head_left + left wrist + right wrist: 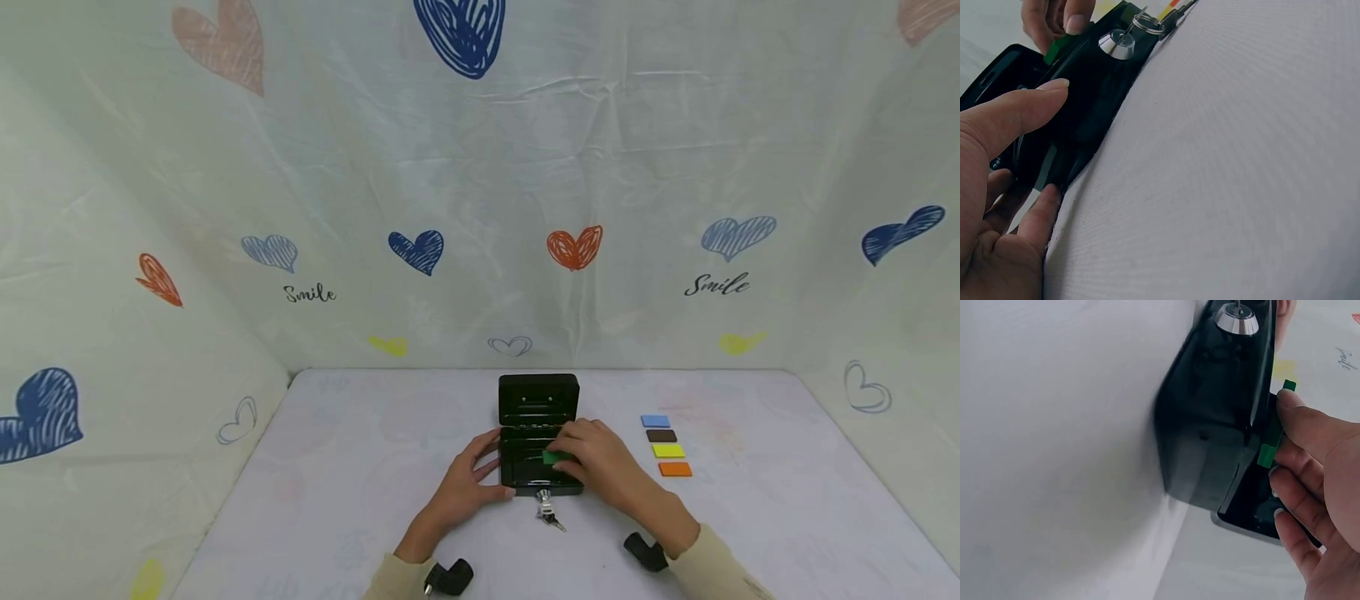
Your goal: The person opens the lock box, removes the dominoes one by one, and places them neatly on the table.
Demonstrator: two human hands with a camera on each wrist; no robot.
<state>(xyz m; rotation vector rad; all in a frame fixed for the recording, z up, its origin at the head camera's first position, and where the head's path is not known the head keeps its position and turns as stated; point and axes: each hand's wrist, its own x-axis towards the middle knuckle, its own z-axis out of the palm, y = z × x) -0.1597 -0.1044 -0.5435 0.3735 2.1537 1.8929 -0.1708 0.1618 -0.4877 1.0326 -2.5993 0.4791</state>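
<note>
A black cash box [537, 475] stands on the white table with its lid [538, 398] raised at the back. Keys [551, 518] hang on a ring from the silver lock [1237, 320] at its front. My left hand [467, 490] holds the box at its left side, thumb at the front corner and fingers spread along the side wall. Over the box's right part, my right hand [600, 458] pinches a small flat green piece [1267, 455] between thumb and fingers. In the right wrist view the green piece is at the rim, partly hidden by the thumb.
Right of the box, a column of flat pieces lies on the table: blue [655, 422], black [661, 436], yellow [667, 451] and orange [675, 470]. A white curtain [480, 183] printed with hearts surrounds the table. Both wrists carry black cameras.
</note>
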